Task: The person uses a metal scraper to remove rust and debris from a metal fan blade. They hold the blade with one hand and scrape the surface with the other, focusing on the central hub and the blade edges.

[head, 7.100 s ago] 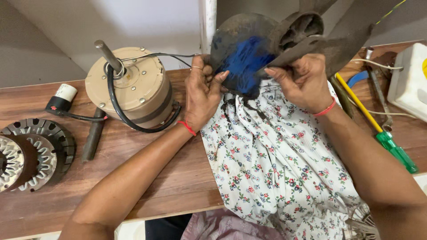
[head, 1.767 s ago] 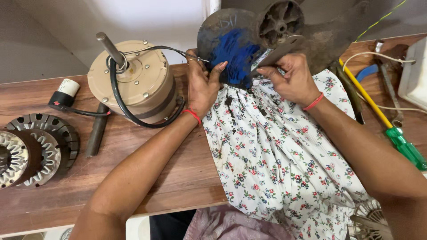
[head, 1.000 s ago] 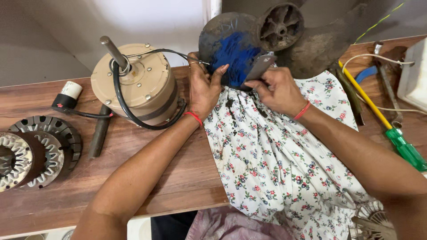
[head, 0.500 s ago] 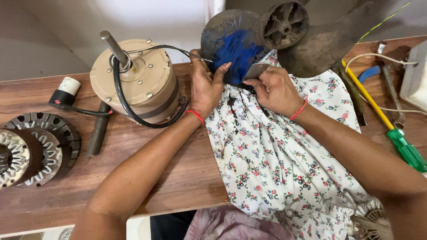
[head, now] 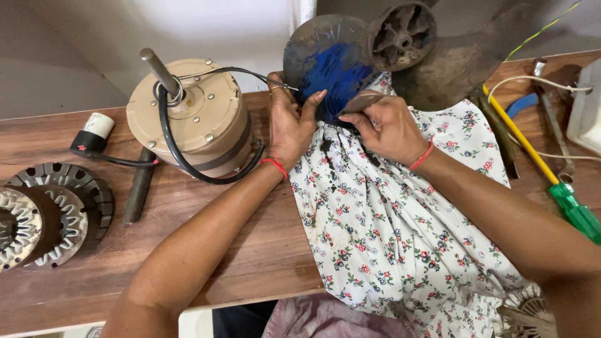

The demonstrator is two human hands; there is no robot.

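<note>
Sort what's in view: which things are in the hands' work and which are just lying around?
In use:
- left hand steadying the fan blade
- right hand with a flat scraper on its blue patch
- floral cloth underneath

Lying about:
- beige motor
- stator rings
- screwdriver
- capacitor

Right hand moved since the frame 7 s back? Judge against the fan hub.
Yes. The right hand has shifted left: earlier it sat below and right of the fan hub, now it lies just below it, scraping the blue-stained blade.
</note>
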